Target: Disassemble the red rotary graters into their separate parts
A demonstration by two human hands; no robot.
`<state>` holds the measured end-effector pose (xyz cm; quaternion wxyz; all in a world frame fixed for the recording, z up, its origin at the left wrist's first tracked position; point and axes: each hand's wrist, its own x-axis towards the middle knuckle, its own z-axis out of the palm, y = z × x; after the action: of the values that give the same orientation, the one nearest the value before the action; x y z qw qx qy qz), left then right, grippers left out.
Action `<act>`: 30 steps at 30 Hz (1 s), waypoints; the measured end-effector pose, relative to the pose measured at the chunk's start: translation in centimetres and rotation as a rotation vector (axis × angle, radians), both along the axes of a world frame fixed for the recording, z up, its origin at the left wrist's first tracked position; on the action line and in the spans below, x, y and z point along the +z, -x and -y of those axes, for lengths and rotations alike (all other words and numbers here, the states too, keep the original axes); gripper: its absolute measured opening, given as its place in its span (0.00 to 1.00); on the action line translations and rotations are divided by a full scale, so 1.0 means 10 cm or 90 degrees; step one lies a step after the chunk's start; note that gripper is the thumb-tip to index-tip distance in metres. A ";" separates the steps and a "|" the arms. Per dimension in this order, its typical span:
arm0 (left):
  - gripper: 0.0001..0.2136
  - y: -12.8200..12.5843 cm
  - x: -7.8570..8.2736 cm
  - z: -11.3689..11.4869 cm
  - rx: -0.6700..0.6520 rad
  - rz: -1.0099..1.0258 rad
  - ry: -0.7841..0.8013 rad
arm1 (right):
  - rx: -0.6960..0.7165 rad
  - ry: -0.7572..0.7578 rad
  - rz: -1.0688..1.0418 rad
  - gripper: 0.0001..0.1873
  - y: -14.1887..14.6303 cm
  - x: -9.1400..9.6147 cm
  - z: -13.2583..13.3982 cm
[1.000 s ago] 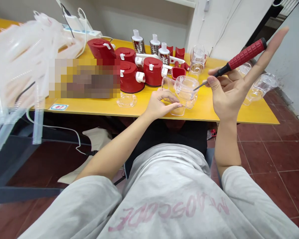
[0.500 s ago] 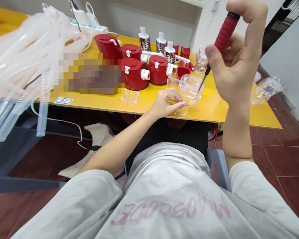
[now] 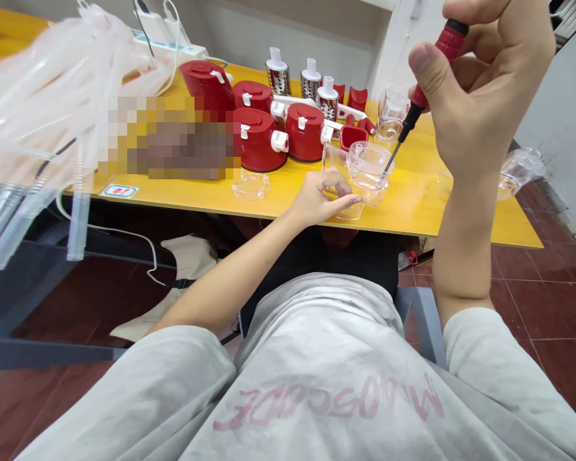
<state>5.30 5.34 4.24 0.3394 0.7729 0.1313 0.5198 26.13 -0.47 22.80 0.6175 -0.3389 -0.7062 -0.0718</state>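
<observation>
My left hand is shut around a transparent plastic jug-like part, which sits on the table in front of me. High at the right, my right hand grips a red-handled screwdriver with its thin shaft pointing down. The tip touches the upper right of the transparent part. My right thumb hides the lower end of the handle. The part's inner details are hard to tell through the plastic.
The yellow table holds red lidded containers, steel grater drums and several transparent pieces, including a shallow dish. A bundle of translucent corrugated hoses fills the left. A pixelated patch covers part of the table.
My right hand has risen and turned the screwdriver from a sideways slant to pointing down, with its tip now on the transparent part. My left hand and the part have barely moved.
</observation>
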 end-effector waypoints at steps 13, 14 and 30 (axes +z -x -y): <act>0.28 0.05 0.02 -0.01 -0.066 -0.051 -0.001 | -0.010 -0.020 0.053 0.25 -0.05 -0.02 0.11; 0.28 0.05 0.02 -0.01 -0.069 -0.051 0.000 | -0.007 -0.022 0.059 0.25 -0.06 -0.02 0.10; 0.26 0.03 -0.03 -0.07 -0.106 -0.033 0.012 | 0.228 0.088 -0.041 0.20 -0.02 -0.03 0.24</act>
<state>4.96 6.08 3.94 0.3851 0.7911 0.0798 0.4685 26.34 -2.86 22.50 0.6177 -0.2513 -0.7386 0.0989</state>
